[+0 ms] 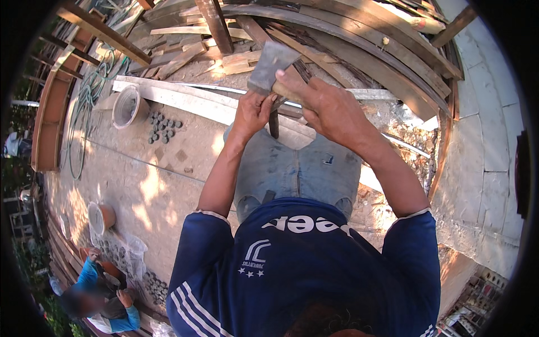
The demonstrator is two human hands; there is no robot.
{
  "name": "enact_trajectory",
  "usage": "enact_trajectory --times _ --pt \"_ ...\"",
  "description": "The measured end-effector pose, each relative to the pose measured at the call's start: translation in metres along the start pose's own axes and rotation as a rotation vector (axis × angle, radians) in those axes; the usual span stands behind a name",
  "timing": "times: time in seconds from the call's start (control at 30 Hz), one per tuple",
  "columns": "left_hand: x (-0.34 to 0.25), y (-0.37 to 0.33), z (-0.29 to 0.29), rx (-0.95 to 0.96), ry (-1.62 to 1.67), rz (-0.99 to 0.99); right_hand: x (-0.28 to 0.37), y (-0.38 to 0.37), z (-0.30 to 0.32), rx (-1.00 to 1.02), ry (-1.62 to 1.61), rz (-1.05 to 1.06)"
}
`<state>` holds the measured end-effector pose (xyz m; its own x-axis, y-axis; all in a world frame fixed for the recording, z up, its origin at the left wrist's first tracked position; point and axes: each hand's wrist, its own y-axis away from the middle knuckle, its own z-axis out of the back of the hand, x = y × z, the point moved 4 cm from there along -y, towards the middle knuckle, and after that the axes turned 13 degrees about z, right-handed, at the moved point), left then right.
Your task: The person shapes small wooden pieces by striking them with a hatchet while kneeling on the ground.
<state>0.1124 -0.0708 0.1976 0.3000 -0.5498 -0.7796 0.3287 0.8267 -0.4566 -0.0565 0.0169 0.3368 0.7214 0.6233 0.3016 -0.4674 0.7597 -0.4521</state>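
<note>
Weathered, rough-grained planks (359,42) lie along the top of the frame, probably stacked lengthwise to save room. A round bucket (144,109) stands upper left. At upper centre, the right hand (334,112) grasps the wooden handle of a flat-headed, grey metal hatchet (269,66), 1 finger against the head, perhaps for control. The left hand (254,115) curls just below; I cannot tell whether it holds anything. Small dark discs (163,124) cluster beside the bucket.

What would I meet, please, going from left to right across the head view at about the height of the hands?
Green hose → round bucket → small dark round pieces → left hand → right hand → pale grey slabs.
</note>
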Motion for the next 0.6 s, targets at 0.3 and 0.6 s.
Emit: enact_trajectory --times 0.3,0.6 --pt "0.014 0.005 0.007 -0.032 0.081 0.075 -0.018 0.018 -0.009 -0.159 -0.429 -0.097" --pt "0.013 0.007 0.007 -0.028 0.246 0.119 -0.04 0.052 -0.076 -0.129 -0.632 -0.338"
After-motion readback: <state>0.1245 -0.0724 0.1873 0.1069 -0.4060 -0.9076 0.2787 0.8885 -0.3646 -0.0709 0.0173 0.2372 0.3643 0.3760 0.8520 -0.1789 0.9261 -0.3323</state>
